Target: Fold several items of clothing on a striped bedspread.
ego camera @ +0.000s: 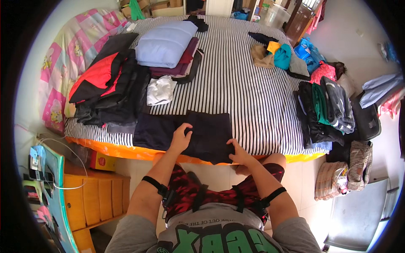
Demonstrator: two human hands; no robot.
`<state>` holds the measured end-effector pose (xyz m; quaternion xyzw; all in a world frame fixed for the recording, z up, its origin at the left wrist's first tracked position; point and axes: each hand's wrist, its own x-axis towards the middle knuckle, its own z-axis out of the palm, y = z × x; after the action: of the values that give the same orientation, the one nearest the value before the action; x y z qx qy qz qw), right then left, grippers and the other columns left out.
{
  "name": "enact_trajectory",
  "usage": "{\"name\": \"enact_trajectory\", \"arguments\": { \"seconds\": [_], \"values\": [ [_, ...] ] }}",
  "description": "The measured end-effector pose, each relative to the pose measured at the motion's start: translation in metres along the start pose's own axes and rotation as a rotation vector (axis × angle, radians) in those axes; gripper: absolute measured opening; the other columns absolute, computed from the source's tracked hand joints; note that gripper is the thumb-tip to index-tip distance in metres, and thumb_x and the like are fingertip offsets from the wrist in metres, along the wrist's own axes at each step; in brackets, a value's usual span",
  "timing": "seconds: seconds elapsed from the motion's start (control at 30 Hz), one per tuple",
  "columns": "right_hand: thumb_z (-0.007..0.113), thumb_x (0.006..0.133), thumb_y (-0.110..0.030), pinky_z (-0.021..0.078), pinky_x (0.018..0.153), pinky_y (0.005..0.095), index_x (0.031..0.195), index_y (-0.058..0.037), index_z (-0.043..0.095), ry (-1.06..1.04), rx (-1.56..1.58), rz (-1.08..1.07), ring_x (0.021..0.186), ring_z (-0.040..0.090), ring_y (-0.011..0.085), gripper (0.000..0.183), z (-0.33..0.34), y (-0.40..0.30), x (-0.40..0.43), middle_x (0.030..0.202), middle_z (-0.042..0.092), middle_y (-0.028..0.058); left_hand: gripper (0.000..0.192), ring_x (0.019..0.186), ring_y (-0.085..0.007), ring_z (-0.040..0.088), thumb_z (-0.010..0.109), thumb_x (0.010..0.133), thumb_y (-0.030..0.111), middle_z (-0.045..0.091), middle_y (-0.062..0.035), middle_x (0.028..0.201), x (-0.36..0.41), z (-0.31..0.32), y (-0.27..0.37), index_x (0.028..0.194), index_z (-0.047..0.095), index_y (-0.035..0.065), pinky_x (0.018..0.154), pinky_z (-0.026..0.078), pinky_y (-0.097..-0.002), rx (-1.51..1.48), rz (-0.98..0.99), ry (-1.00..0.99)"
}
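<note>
A dark navy or black garment (208, 136), partly folded flat, lies before me at the front edge of a bed. Its right part is stacked in layers, while another dark section (154, 131) spreads out to the left. My left hand (181, 137) rests near the middle of the cloth, thumb and fingers apart. At the garment's right edge is my right hand (239, 153), its thumb and forefinger spread along that side. Neither hand visibly pinches the fabric. Beyond the cloth, to the left, sits a small folded white garment (160, 90).
The bed has a striped sheet (221, 79). Dark clothes with a red-and-black jacket (101, 77) pile at left, near a folded light-blue quilt (166, 42). More folded clothes (329, 107) line the right edge. A wooden desk (95, 197) stands lower left; bags (330, 180) sit lower right.
</note>
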<state>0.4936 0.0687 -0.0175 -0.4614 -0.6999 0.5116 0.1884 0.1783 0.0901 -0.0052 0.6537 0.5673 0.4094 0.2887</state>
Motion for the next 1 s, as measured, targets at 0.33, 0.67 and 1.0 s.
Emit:
{"name": "enact_trajectory", "arguments": {
  "seconds": [0.33, 0.67, 1.0],
  "values": [
    [0.071, 0.080, -0.015, 0.0501, 0.069, 0.0472, 0.100, -0.0126, 0.052, 0.235, -0.541, 0.036, 0.078, 0.058, 0.0424, 0.028, 0.038, -0.008, -0.005, 0.102, 0.046, 0.0208, 0.077, 0.132, -0.0419, 0.036, 0.081, 0.071, 0.023, 0.030, -0.0294, 0.143, -0.015, -0.005, 0.000, 0.139, 0.045, 0.0129, 0.108, 0.035, -0.0418, 0.146, -0.261, -0.398],
    [0.071, 0.078, -0.015, 0.0500, 0.077, 0.0433, 0.084, -0.0070, 0.057, -0.083, -0.598, 0.028, 0.092, 0.057, 0.0344, 0.017, -0.008, -0.019, -0.010, 0.097, 0.050, 0.0157, 0.083, 0.124, -0.0441, 0.047, 0.074, 0.079, 0.016, 0.021, -0.0266, 0.148, -0.021, -0.005, 0.011, 0.149, 0.030, 0.0167, 0.102, 0.044, -0.0411, 0.468, -0.219, -0.449],
    [0.066, 0.084, -0.024, 0.0382, 0.104, 0.0480, 0.129, -0.0066, 0.053, 0.217, -0.814, -0.613, 0.128, 0.043, 0.0352, 0.051, 0.056, -0.069, 0.052, 0.137, 0.046, 0.0164, 0.087, 0.118, -0.0475, 0.050, 0.074, 0.078, 0.013, 0.018, -0.0309, 0.147, -0.025, 0.002, 0.001, 0.150, 0.026, 0.0199, 0.099, 0.046, -0.0428, 0.475, -0.169, -0.423]
  ]
}}
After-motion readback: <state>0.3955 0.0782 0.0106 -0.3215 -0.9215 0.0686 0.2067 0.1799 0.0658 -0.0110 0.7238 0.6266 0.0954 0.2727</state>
